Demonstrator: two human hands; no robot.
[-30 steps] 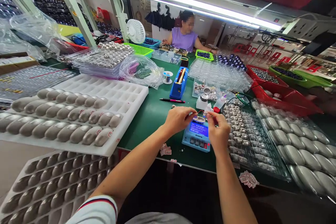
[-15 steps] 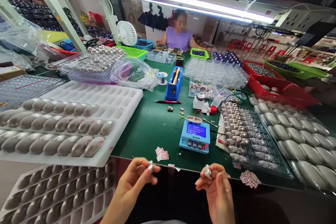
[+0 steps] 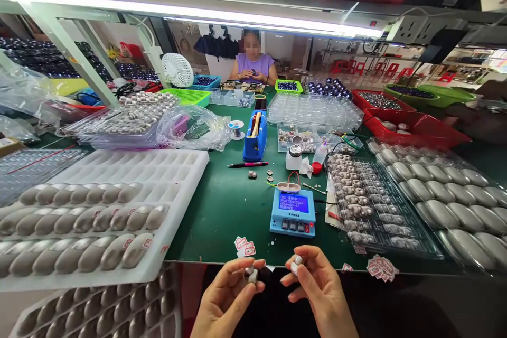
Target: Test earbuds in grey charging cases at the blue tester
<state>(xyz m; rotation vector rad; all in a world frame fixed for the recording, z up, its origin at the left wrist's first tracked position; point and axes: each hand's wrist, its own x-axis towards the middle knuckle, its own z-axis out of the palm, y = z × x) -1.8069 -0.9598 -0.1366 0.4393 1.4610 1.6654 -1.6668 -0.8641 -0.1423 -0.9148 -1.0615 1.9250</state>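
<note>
Just past the table's front edge, my left hand [image 3: 227, 298] pinches a small pale earbud [image 3: 252, 275] between thumb and fingers. My right hand [image 3: 322, 290] grips a second earbud [image 3: 295, 265] with its thumb against it. A short gap separates the two hands. Beyond them stands a light-blue tester [image 3: 292, 222] with a lit blue screen. On its top edge sits a beige oval holder [image 3: 288, 187] with red and yellow wires. Small paper labels [image 3: 245, 247] lie on the table near my left hand.
To the left is a white foam tray [image 3: 190, 179] with rows of grey oval cases. Clear trays of earbuds [image 3: 354, 187] and glossy cases [image 3: 430, 190] lie right. A blue tape dispenser [image 3: 255, 140], pen [image 3: 247, 164] and bottle [image 3: 293, 158] stand ahead. Another person [image 3: 253, 63] sits opposite.
Both hands have come down from the tester to the table's front edge, and now hold the earbuds closer together. The person opposite has brought both hands together around a dark object.
</note>
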